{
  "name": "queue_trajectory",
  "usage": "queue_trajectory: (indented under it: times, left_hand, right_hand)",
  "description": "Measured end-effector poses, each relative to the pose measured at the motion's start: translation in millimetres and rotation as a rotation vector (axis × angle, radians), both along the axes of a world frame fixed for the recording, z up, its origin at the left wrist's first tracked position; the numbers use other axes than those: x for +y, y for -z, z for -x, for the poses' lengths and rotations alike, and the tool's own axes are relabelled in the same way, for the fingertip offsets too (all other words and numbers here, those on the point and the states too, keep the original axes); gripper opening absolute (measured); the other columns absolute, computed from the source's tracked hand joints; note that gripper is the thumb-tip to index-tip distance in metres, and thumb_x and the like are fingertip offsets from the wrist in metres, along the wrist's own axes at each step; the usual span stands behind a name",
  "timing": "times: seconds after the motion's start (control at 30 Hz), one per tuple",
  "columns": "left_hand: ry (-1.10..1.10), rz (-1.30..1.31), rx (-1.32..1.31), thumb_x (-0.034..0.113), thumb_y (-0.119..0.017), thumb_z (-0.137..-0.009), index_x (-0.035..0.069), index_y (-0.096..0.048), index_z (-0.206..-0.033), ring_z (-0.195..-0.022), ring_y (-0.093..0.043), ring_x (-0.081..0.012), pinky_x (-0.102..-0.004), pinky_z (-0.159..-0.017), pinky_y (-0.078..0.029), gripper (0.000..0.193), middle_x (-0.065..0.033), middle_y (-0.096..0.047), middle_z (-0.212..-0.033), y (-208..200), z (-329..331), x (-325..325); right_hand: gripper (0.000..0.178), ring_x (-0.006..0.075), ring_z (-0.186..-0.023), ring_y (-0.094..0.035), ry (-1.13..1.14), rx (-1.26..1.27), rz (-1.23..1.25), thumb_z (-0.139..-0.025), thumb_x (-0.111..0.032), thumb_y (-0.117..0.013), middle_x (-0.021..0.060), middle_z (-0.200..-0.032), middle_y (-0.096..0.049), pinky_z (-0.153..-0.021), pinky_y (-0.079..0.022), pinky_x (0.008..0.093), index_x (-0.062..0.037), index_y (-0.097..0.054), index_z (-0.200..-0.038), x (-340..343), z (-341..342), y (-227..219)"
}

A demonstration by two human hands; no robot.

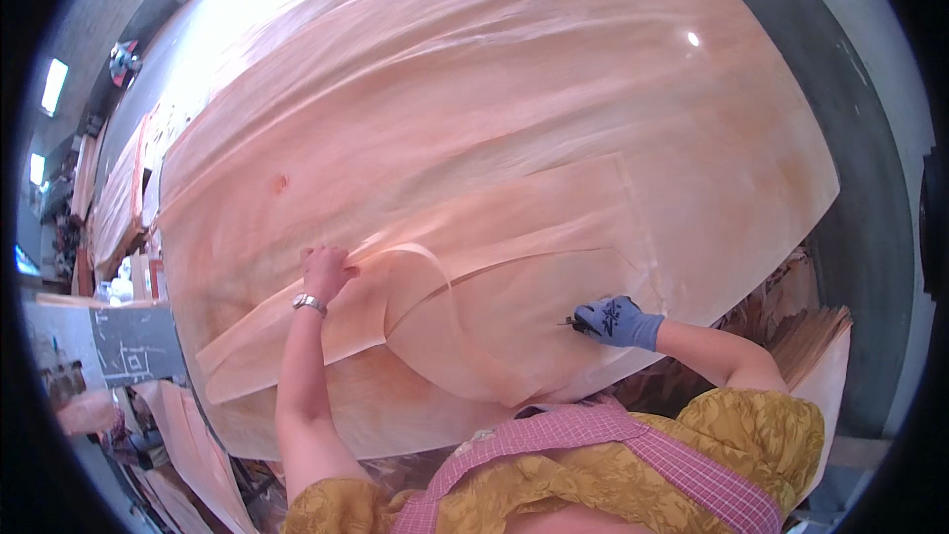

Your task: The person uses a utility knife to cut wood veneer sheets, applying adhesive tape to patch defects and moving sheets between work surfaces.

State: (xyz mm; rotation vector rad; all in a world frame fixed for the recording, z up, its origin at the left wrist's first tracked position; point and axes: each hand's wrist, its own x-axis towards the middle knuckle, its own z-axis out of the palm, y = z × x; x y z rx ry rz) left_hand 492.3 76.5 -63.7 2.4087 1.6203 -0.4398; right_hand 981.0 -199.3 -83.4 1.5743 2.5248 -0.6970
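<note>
A broad, thin sheet of pale pinkish wood veneer (474, 129) lies rippled before me, with smaller veneer pieces on its near part. My left hand (326, 272), bare with a wristwatch (309, 304), has its fingers closed on the upper edge of a long veneer piece (282, 336). From there a narrow curled strip (435, 262) arcs over to the right. My right hand (615, 321), in a blue-grey glove, is closed around a small dark tool (568, 322) whose thin tip points left. Under it lies another loose veneer piece (494, 302); the glove hides most of the tool.
Stacked veneer (811, 346) stands at the near right, close to my right elbow. More sheets (188, 435) hang or lean at the lower left, beside a grey board with chalk marks (136, 344). Further piles (124, 198) stand at the far left.
</note>
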Motion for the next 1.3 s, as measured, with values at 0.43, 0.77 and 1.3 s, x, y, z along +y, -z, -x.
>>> queue_trajectory:
  times: [0.43, 0.77, 1.3]
  left_hand:
    - [-0.533, -0.922, -0.110, 0.037, -0.067, -0.085, 0.014, -0.053, -0.130, -0.113, -0.057, -0.0317, -0.0595, -0.101, -0.033, 0.053, -0.0150, -0.061, -0.120, -87, -9, 174]
    - [-0.066, -0.693, -0.318, 0.024, -0.072, -0.075, 0.013, -0.049, -0.137, -0.138, -0.032, -0.0359, -0.0571, -0.115, -0.018, 0.067, -0.0155, -0.040, -0.146, -12, -26, -68]
    - [-0.778, -0.903, -0.836, 0.035, -0.070, -0.086, 0.009, -0.066, -0.109, -0.103, -0.064, -0.0258, -0.0408, -0.085, -0.049, 0.035, -0.0102, -0.068, -0.108, -88, 447, -310]
  right_hand:
    - [0.021, 0.0279, -0.066, -0.067, -0.035, 0.018, -0.054, -0.094, -0.036, -0.054, 0.0067, -0.081, -0.065, -0.052, -0.049, 0.0421, -0.0149, -0.056, -0.098, 4, -6, 8]
    - [0.021, 0.0350, -0.076, -0.067, 0.091, 0.063, 0.068, -0.093, -0.031, -0.058, 0.0135, -0.086, -0.068, -0.064, -0.051, 0.0473, -0.0111, -0.059, -0.101, 4, 10, -7]
    - [0.011, 0.0085, -0.053, -0.045, 0.783, 0.598, 0.120, -0.095, -0.013, -0.060, -0.0041, -0.065, -0.050, -0.050, -0.037, 0.0253, -0.0129, -0.054, -0.087, -52, 56, -3]
